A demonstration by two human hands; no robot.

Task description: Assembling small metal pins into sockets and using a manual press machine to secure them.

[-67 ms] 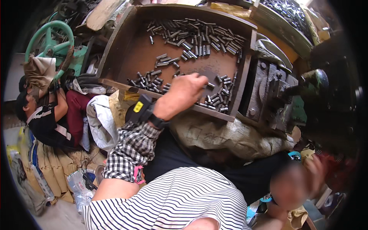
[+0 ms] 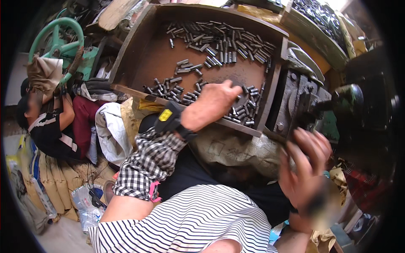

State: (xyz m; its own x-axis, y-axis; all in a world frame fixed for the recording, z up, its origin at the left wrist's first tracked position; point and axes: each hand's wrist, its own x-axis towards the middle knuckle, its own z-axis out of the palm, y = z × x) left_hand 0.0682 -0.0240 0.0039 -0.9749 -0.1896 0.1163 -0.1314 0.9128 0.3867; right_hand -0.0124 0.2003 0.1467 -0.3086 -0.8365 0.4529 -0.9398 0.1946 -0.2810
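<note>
Over the near side of a wooden tray, my left hand (image 2: 213, 103) reaches in with its fingers pinched together. A short metal tube (image 2: 239, 96) shows at the fingertips, partly covered by them. Many similar short metal tubes (image 2: 242, 114) lie loosely around the hand, and more are heaped toward the far side. The tray (image 2: 272, 99) has a brown bottom and raised walls. My right hand (image 2: 306, 162) is raised to the right of the tray, blurred, fingers spread and nothing seen in them. It is near a dark, greasy metal machine (image 2: 291, 101).
A machine head with a rounded metal part (image 2: 349, 98) juts in at the right. At the left, another person (image 2: 55, 130) sits near a green handwheel (image 2: 57, 48). A sack (image 2: 240, 147) hangs below the tray. Another bin of small metal parts (image 2: 318, 17) stands at the far right.
My left hand has moved right across the tray to a loose tube. My right hand has come up and forward from the lower right toward the machine, its fingers spreading.
</note>
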